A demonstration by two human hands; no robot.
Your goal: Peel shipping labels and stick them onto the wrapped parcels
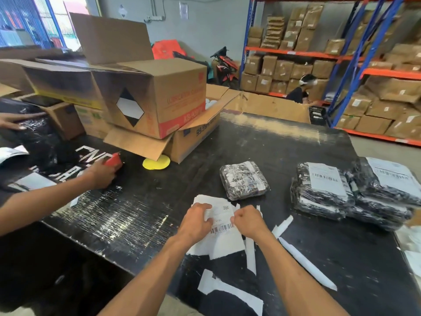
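Note:
A white shipping label point(222, 221) with a barcode and a QR code lies on a small pile of label sheets on the black table point(145, 215). My left hand point(197, 221) pinches its left side and my right hand point(248, 221) pinches its right edge. Just beyond sits a small wrapped parcel point(243, 180), bare of any label. To the right is a stack of wrapped parcels point(323, 195) with a label on top, and a second labelled stack point(391, 179) beside it.
White backing strips point(305, 263) litter the table near me. Another person's hand point(102, 173) holds a red tool at the left. Open cardboard boxes point(157, 99) stand at the back left, with a yellow disc point(156, 162) in front. Shelves of boxes fill the right.

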